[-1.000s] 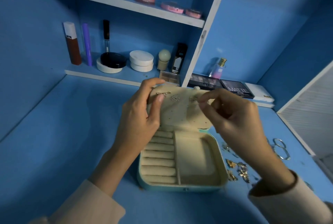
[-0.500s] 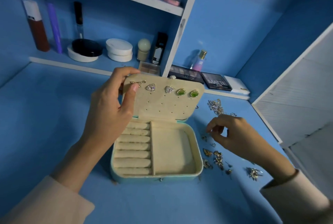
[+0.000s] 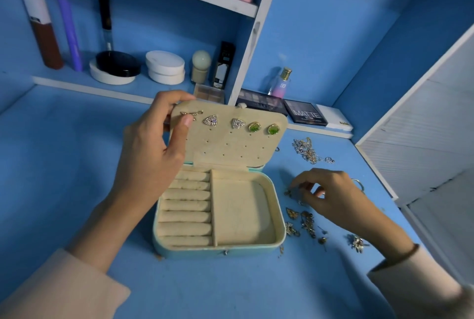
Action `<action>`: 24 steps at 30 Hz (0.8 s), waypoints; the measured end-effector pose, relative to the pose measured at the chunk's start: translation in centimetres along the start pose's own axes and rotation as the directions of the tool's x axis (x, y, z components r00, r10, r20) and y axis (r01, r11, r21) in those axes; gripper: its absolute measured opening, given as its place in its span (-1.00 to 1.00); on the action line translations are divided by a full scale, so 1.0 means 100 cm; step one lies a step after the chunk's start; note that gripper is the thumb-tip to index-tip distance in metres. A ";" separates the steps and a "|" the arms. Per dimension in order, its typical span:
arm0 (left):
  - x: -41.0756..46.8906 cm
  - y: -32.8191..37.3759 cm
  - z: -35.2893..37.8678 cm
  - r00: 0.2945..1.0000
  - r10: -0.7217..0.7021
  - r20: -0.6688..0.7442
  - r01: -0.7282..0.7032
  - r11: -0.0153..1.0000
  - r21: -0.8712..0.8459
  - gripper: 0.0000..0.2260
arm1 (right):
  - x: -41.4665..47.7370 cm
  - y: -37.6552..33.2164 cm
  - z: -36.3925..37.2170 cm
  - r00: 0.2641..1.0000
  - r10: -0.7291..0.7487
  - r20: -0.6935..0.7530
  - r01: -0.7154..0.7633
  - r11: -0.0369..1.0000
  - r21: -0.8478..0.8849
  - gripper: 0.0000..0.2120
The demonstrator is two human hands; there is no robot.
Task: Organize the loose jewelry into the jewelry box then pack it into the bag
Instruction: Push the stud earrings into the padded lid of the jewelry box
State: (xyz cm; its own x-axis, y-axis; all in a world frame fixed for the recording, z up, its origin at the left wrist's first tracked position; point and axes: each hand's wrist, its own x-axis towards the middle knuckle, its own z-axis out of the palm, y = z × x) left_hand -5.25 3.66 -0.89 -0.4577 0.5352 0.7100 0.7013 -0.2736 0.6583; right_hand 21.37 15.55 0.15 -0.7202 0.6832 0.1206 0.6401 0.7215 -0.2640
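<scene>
A teal jewelry box (image 3: pixel 280 226) with a cream lining lies open on the blue desk. My left hand (image 3: pixel 151 154) grips the left edge of its upright lid (image 3: pixel 230 146), thumb on the front. Two triangular earrings (image 3: pixel 210 121) and two green stone earrings (image 3: pixel 273 129) are pinned along the lid's top row. The ring rolls and the square compartment hold nothing. My right hand (image 3: pixel 331 194) is right of the box, its fingertips pinching a small piece in the loose jewelry (image 3: pixel 306 221) scattered on the desk. No bag is in view.
A tangle of chains (image 3: pixel 307 150) lies behind the right hand. A ring (image 3: pixel 359 184) peeks out beside it. Makeup palettes (image 3: pixel 305 113) and a perfume bottle (image 3: pixel 280 82) line the back ledge. Shelves hold several cosmetic jars and tubes (image 3: pixel 164 65). A white panel (image 3: pixel 420 123) borders the right.
My right hand left the lid, dropped to the loose pieces right of the box, and now pinches one. The left hand keeps holding the lid. The camera has tilted down.
</scene>
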 end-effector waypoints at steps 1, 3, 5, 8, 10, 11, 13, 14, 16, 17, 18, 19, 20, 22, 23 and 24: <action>0.000 0.000 0.000 1.000 0.000 0.003 0.000 1.000 -0.001 -0.82 | -0.001 0.000 0.000 1.000 -0.013 0.004 0.013 1.000 -0.003 -0.72; 0.000 0.000 0.000 1.000 -0.001 0.006 0.001 1.000 -0.003 -0.81 | -0.001 -0.001 -0.001 0.999 -0.031 0.018 0.031 0.999 -0.008 -0.72; 0.000 0.001 0.000 1.000 -0.008 0.008 0.008 1.000 -0.005 -0.81 | -0.002 0.001 -0.001 1.000 -0.024 0.004 0.024 1.000 0.006 -0.73; 0.000 0.001 -0.001 1.000 -0.009 0.011 0.009 1.000 -0.001 -0.81 | -0.002 0.003 0.000 1.000 -0.003 -0.029 0.003 1.000 0.014 -0.72; 0.000 0.002 -0.001 1.000 -0.014 0.011 0.014 1.000 -0.003 -0.81 | -0.003 0.004 -0.001 0.999 0.013 -0.033 -0.012 1.000 0.024 -0.73; 0.000 0.002 -0.001 1.000 -0.016 0.012 0.016 1.000 -0.005 -0.81 | -0.003 0.005 -0.001 0.999 0.016 -0.035 -0.015 1.000 0.023 -0.74; 0.000 0.002 -0.001 1.000 -0.017 0.014 0.017 1.000 -0.007 -0.81 | -0.003 0.007 -0.002 0.999 0.022 -0.037 -0.022 1.000 -0.004 -0.76; 0.000 0.002 -0.001 1.000 -0.018 0.015 0.018 1.000 -0.006 -0.81 | -0.003 0.008 -0.002 0.999 0.029 -0.038 -0.030 0.999 -0.017 -0.77; 0.000 0.002 -0.001 1.000 -0.019 0.015 0.019 1.000 -0.006 -0.81 | -0.002 0.008 -0.003 0.999 0.041 -0.031 -0.042 0.999 -0.017 -0.79; 0.000 0.002 -0.001 1.000 -0.018 0.014 0.018 1.000 -0.006 -0.81 | -0.002 0.009 -0.003 0.999 0.044 -0.024 -0.044 0.999 -0.016 -0.80; 0.000 0.002 -0.001 1.000 -0.018 0.013 0.018 1.000 -0.005 -0.81 | -0.002 0.008 -0.003 0.999 0.046 -0.014 -0.046 0.999 -0.016 -0.80; 0.000 0.002 -0.001 1.000 -0.017 0.013 0.017 1.000 -0.003 -0.81 | -0.002 0.008 -0.003 0.999 0.044 -0.003 -0.044 0.999 -0.017 -0.81; 0.000 0.002 -0.001 1.000 -0.016 0.012 0.016 1.000 0.000 -0.81 | -0.002 0.008 -0.003 0.999 0.043 0.007 -0.043 0.999 -0.017 -0.81; 0.000 0.001 -0.001 1.000 -0.015 0.012 0.015 1.000 0.004 -0.81 | -0.002 0.007 -0.002 0.999 0.042 0.018 -0.042 0.999 -0.013 -0.82; 0.000 0.001 -0.001 1.000 -0.016 0.011 0.016 1.000 0.005 -0.81 | -0.001 0.007 -0.002 0.999 0.041 0.016 -0.041 0.999 -0.011 -0.82; 0.000 0.001 -0.001 1.000 -0.019 0.010 0.019 1.000 0.005 -0.82 | -0.001 0.008 -0.001 0.999 0.040 0.014 -0.040 0.999 -0.010 -0.83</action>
State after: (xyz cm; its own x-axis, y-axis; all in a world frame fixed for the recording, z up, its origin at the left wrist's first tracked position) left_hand -5.22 3.58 -0.78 -0.4651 0.5484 0.6949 0.6952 -0.2597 0.6702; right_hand 21.96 16.04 0.05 -0.6975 0.7101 0.0963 0.6714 0.6945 -0.2587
